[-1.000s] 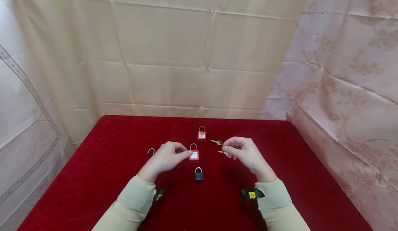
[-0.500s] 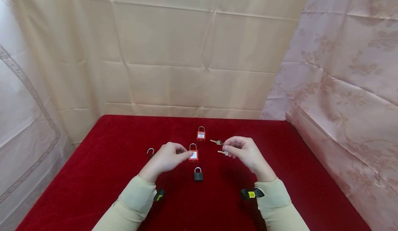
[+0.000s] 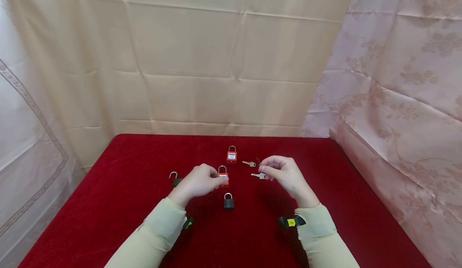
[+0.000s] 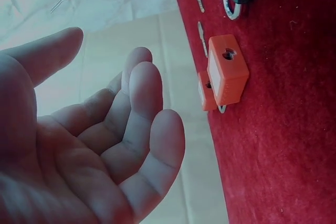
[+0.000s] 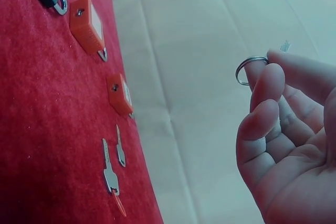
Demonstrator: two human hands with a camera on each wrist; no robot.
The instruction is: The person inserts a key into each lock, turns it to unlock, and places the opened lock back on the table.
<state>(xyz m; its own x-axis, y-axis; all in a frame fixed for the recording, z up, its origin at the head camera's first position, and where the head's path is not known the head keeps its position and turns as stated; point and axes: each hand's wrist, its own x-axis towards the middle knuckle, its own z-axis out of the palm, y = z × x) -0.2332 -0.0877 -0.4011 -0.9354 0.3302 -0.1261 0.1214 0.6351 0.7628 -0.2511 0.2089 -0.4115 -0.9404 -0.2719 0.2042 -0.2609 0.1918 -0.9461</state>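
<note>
My left hand (image 3: 199, 183) hovers by the nearer red padlock (image 3: 223, 179), partly hiding it in the head view. In the left wrist view its fingers are loosely bent, with nothing between them, apart from the orange-red lock body (image 4: 229, 72). My right hand (image 3: 285, 175) pinches a metal key ring (image 5: 242, 71) at the fingertips, off the cloth. A small silvery piece (image 5: 285, 46) shows past these fingertips; its shape is unclear. Two loose keys lie beside this hand: one farther key (image 3: 249, 163) and one nearer key (image 3: 258, 175). A red tag (image 5: 119, 203) trails from one.
Another red padlock (image 3: 232, 155) stands farther back. A black padlock (image 3: 228, 203) lies in front of the nearer red one. At left, a dark padlock with a raised shackle (image 3: 173, 175) is partly behind my left hand. Red cloth (image 3: 126, 204) covers the table; curtains hang behind.
My left hand has shifted slightly right, covering more of the nearer red padlock and exposing more of the dark padlock at left. The right hand stays nearly in place.
</note>
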